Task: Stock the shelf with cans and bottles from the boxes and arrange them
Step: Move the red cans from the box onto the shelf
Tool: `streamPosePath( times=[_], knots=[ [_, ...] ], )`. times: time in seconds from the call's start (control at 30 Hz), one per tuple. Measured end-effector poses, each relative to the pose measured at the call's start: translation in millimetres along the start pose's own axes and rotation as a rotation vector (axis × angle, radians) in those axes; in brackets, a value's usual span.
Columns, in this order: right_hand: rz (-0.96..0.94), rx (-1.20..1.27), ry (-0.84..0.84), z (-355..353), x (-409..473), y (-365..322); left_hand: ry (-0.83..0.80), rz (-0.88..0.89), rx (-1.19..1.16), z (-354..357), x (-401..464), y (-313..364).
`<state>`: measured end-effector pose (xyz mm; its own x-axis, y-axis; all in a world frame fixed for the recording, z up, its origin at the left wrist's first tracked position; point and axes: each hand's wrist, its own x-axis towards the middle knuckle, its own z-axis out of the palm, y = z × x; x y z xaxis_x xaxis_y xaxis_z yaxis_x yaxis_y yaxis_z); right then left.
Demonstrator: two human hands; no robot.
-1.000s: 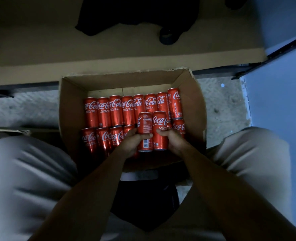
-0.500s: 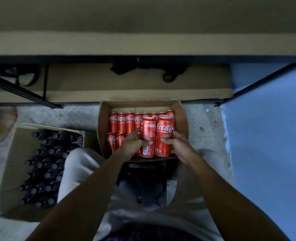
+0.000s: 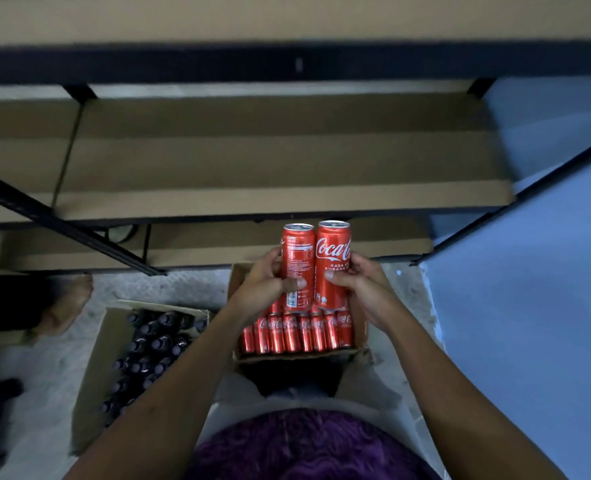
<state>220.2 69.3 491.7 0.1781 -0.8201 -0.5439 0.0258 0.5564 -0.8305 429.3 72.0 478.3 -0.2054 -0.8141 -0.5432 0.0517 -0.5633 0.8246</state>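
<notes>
Head view: left hand (image 3: 270,289) grip is curled round one can (image 3: 297,268), right hand (image 3: 360,289) grip round a second can (image 3: 332,265); both upright, touching, held above the can box (image 3: 358,341) near the shelf (image 3: 252,174). Visible shelf boards carry no stock, the can box holds a full row and the bottle box (image 3: 93,368) at left looks untouched, so stocking appears barely begun.

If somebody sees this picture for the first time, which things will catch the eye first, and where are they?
Two red Coca-Cola cans, one in the left hand and one in the right hand, stand upright side by side at the centre, raised above the open cardboard box of more red cans. Behind them run bare brown shelf boards; at lower left a second box holds dark bottles.
</notes>
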Motion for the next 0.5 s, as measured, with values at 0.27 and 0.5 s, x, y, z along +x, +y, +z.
streamPosePath(
  times=[0.27, 0.5],
  knots=[
    [-0.245, -0.082, -0.013, 39, -15, -105, 0.052, 0.254, 0.043, -19, -38, 106],
    [-0.444, -0.108, -0.092, 56, -35, -177, 0.048, 0.499, 0.138, -26, -66, 178]
  ],
)
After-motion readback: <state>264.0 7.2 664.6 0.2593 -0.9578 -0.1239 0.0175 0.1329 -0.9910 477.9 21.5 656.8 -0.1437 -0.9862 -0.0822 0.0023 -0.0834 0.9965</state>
